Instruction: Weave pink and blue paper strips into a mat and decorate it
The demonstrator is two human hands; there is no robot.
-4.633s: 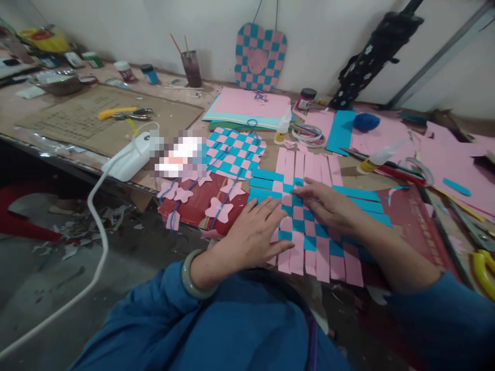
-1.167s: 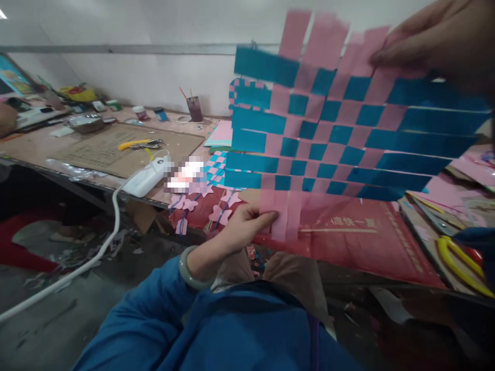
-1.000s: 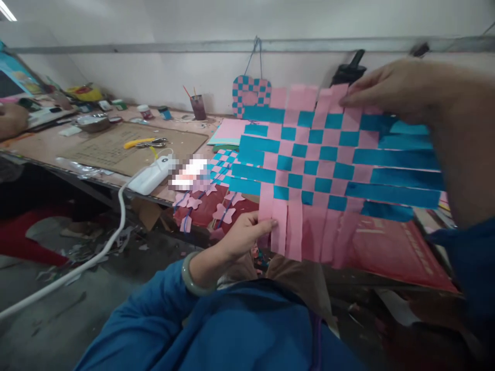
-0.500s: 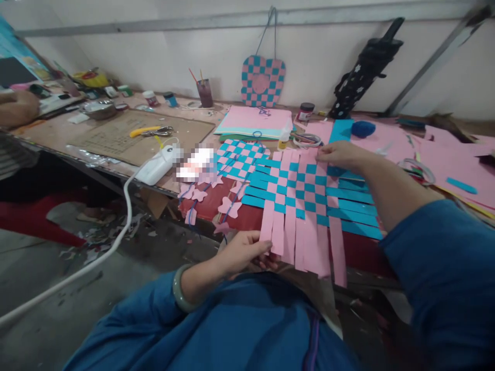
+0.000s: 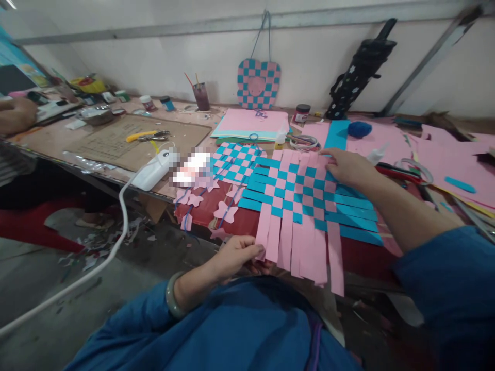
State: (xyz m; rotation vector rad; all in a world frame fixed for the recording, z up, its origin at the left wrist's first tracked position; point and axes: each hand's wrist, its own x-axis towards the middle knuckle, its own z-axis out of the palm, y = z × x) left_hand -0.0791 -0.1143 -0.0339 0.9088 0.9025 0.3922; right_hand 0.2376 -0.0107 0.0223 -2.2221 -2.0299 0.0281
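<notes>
Table (image 5: 54, 138) across middle of frame, same clutter as earlier. Woven sheet (image 5: 297, 193) of pink and blue strips, right of centre: 1.0 s ago held up in front of the wall, now lowered over the table, near pink ends past the front edge. In the first frame both hands were spread over it, farther from their current spots. Whether it rests fully on the red sheet (image 5: 247, 225) under it, cannot tell. Cardboard (image 5: 104, 136), left of centre, unchanged. Black umbrella (image 5: 358, 72), upper right, leaning on wall, partly hidden 1.0 s ago, now in full view. Left hand (image 5: 234, 256), lower centre: closed, thumb over fingers, pinching near end of leftmost pink strips. Right hand (image 5: 346, 167), right of centre: fingers bent, slightly apart, touching far right edge of weave; firm grip or not, cannot tell. Finished checkered piece (image 5: 234, 162), just left of the weave, uncovered again. Hanging checkered piece (image 5: 270, 85), upper centre, also clear again. Another person's hand (image 5: 17, 116), far left, not seen in first frame. Yellow-handled pliers (image 5: 147, 136) on cardboard, unmoved. Blue yarn ball (image 5: 359, 129), right, visible again.
</notes>
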